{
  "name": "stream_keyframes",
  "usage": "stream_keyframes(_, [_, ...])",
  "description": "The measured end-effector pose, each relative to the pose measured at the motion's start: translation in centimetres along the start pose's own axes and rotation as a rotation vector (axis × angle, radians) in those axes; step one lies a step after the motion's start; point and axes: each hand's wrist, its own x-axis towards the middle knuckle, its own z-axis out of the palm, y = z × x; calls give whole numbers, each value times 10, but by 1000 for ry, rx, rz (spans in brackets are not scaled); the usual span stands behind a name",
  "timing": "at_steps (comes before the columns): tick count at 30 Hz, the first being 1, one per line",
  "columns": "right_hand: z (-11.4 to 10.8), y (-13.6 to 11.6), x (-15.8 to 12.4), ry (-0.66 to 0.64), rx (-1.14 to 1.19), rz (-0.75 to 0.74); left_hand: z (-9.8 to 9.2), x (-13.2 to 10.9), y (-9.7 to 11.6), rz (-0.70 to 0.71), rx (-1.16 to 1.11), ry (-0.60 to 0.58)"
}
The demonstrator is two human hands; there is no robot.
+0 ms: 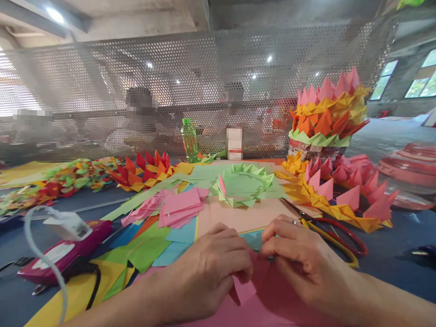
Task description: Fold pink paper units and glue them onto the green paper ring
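Observation:
My left hand (pixel 213 264) and my right hand (pixel 300 256) meet low in the middle of the view, both with fingers curled and pinched on a small folded piece of pink paper (pixel 244 291). They rest over a large pink sheet (pixel 279 320). Just beyond my knuckles lies a pale pink sheet (pixel 244 215), and on it a ring of folded green paper pieces (pixel 243 185) with one pink piece in it. Scissors with red and yellow handles (pixel 332 233) lie right of my right hand.
Loose pink slips (pixel 180 207) and green, blue and yellow sheets lie left. A magenta device (pixel 60 253) with a white cable sits at far left. Chains of folded pieces run left (pixel 145 170) and right (pixel 350 193). A tiered paper flower (pixel 328 115), green bottle (pixel 189 140), mesh screen (pixel 135 82) with people behind.

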Motion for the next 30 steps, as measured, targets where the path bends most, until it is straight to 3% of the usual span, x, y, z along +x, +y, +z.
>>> stream_keyframes(7, [4, 5, -4, -191, 18, -69, -18, -4, 11, -8, 52, -136])
stream_keyframes(14, [6, 6, -3, -205, 31, -104, -7, -5, 17, -64, -18, -73])
stream_keyframes(16, [6, 7, -3, -206, 42, -109, -4, -3, 18, -131, -63, -76])
stream_keyframes(22, [0, 10, -1, -240, 125, -131, -2, -2, 16, -511, -183, -45])
stream_keyframes(30, [-9, 11, 6, -305, 126, -170, 1, -2, 21, -631, -113, -22])
